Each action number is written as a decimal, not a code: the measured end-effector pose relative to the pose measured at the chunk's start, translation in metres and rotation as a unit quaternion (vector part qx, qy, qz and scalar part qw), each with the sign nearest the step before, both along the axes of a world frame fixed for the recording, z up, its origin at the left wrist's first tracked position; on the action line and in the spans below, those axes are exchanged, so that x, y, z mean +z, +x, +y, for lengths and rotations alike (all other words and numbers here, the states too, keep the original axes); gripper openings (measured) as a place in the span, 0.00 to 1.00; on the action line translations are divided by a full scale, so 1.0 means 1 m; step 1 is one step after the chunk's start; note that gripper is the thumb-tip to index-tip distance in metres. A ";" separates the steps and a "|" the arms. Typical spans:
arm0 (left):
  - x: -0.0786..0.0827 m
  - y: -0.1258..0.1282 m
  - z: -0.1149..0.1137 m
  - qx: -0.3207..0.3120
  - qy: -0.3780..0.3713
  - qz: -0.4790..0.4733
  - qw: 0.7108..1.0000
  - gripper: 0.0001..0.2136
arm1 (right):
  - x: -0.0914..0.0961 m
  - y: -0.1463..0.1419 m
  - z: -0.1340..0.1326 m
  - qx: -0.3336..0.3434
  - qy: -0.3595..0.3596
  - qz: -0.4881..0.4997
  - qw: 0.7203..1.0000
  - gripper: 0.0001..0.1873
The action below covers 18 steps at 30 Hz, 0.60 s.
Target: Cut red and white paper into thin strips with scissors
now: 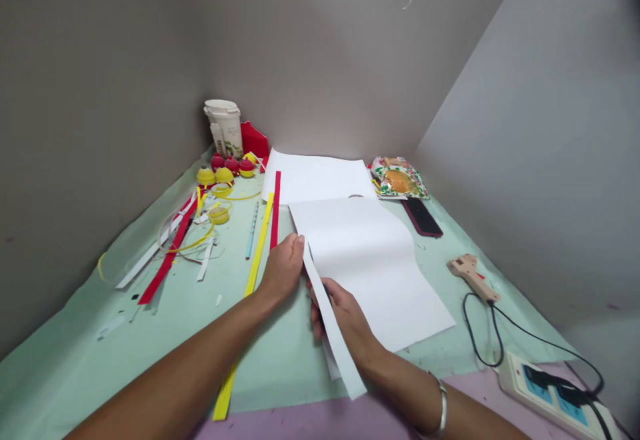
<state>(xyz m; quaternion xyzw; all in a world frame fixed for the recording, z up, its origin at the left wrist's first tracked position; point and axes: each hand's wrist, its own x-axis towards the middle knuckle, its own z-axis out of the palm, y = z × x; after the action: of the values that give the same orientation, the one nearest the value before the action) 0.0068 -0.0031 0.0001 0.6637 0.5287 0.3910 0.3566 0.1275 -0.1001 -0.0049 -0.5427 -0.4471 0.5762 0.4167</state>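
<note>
My left hand (285, 267) is closed on the left edge of a large white paper sheet (365, 260), pinching it near the top of a narrow strip. The white strip (333, 333) is partly cut from the sheet and hangs down toward me, across my right hand. My right hand (345, 313) is closed under the strip around a dark handle, which looks like that of scissors; most of the tool is hidden by the paper and fingers. A red strip (275, 210) and a long yellow strip (257, 263) lie beside my left hand, the yellow one passing under my forearm.
Another white sheet (320, 177) lies behind. At left are red strips (167, 260), a pencil (252, 230), yellow and red round pieces (224, 175) and a white cup (225, 127). At right are a snack packet (400, 179), phone (423, 217), glue gun (474, 277) and power strip (545, 393).
</note>
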 end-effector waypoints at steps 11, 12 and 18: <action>0.001 -0.002 0.002 0.016 -0.025 -0.048 0.998 0.17 | 0.005 -0.003 -0.001 0.001 -0.026 0.039 0.999 0.11; 0.001 -0.002 0.003 0.022 -0.028 -0.051 0.998 0.16 | 0.005 -0.003 -0.002 0.001 -0.027 0.040 0.999 0.10; 0.001 -0.002 0.004 0.022 -0.015 -0.033 0.999 0.16 | 0.004 -0.005 -0.005 -0.006 -0.035 0.047 0.998 0.10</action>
<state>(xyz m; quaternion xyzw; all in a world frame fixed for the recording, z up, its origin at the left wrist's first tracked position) 0.0044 0.0008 0.0012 0.6331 0.5366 0.4127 0.3753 0.1227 -0.1046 -0.0005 -0.5320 -0.4028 0.6140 0.4215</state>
